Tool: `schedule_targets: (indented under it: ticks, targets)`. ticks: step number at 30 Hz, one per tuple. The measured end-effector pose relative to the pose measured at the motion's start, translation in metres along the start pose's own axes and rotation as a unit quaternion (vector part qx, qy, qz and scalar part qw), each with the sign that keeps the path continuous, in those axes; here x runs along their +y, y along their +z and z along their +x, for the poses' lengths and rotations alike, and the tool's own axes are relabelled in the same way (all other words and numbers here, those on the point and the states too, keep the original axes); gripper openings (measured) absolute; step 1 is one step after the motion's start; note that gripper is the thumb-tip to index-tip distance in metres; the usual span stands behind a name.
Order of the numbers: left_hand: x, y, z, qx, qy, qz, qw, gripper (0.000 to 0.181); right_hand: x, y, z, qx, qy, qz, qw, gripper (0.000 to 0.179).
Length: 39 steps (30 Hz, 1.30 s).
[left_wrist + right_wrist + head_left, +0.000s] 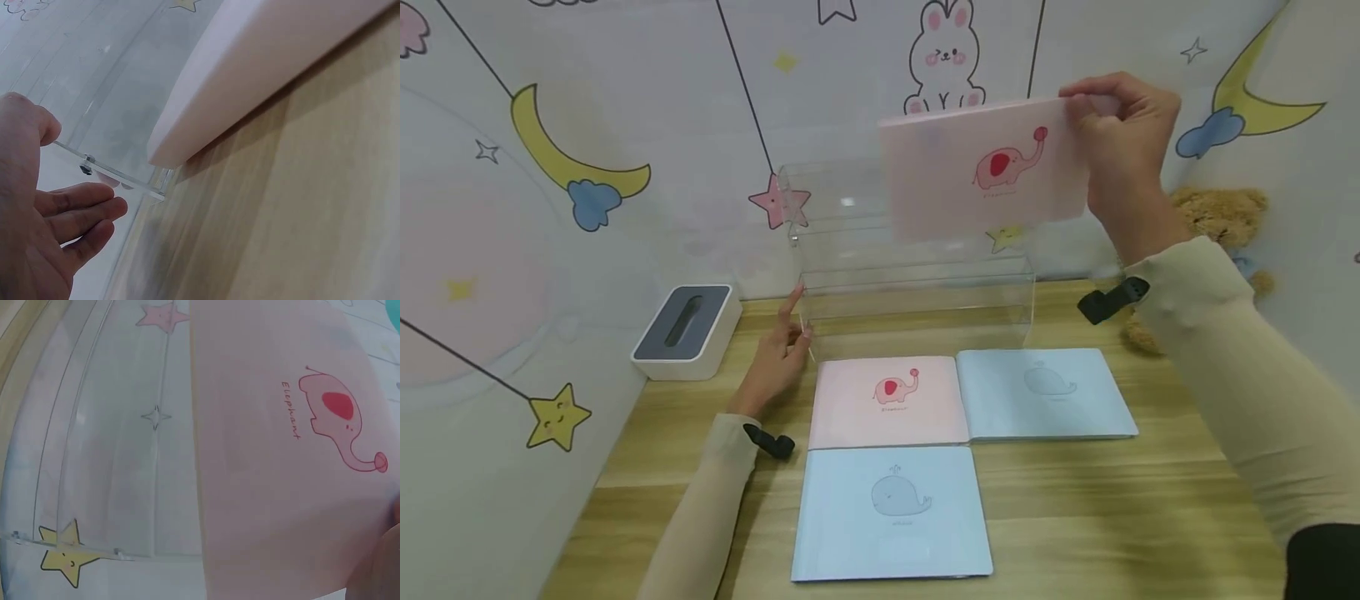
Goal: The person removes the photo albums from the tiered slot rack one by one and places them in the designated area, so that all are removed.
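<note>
My right hand point(1131, 142) pinches a pink picture book point(940, 183) by its right end, holding it up in front of the wall. Its cover carries a red-eared elephant, and in the right wrist view the word "Elephant" is legible. Behind and below the book stands a clear acrylic tiered rack point(917, 292). At the rack's left side my left hand point(775, 358) touches the panel edge, its lower fingers point(87, 215) loosely bent outside the panel. Just in front of the rack lies another pink elephant book point(842, 408).
Two light blue whale books lie on the wooden table, one at right point(1045, 417) and one nearer me point(891, 533). Left of the rack sits a white box with a grey slotted top point(722, 333). A teddy bear point(1217, 212) is partly hidden behind my right arm.
</note>
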State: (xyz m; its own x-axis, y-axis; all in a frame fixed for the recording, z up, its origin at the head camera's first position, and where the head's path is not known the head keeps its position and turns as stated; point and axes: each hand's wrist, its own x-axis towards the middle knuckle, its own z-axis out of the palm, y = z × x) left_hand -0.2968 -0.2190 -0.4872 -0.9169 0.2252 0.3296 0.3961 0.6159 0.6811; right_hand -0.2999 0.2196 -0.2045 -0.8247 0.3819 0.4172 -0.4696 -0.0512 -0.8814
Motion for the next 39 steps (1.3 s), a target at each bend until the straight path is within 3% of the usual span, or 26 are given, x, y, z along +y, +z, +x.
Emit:
schedule_targets:
  ticks: [6,9,14,19,32,39]
  targets:
    - [0.001,0.0,0.0,-0.002,0.005,-0.006,1.0,0.076,0.008,-0.023,-0.018,0.031,0.006,-0.009,0.9995,0.019]
    - [0.002,0.002,0.001,-0.004,0.004,-0.006,1.0,0.076,0.014,-0.036,-0.031,0.052,0.03,-0.021,0.998,0.02]
    - [0.004,0.004,0.003,-0.004,0.002,-0.01,0.9999,0.078,0.025,-0.058,-0.047,0.073,0.048,0.007,0.9962,0.02]
    - [0.004,0.003,0.003,-0.005,-0.001,-0.01,0.9999,0.079,0.03,-0.075,-0.06,0.076,0.042,0.042,0.9953,0.015]
    - [0.004,0.002,0.0,-0.005,-0.001,-0.017,0.9998,0.077,0.033,-0.118,-0.086,0.078,0.098,0.033,0.9915,0.012]
    - [0.005,0.001,0.0,-0.005,-0.002,-0.014,0.9999,0.077,0.045,-0.138,-0.105,0.079,0.098,0.079,0.989,0.009]
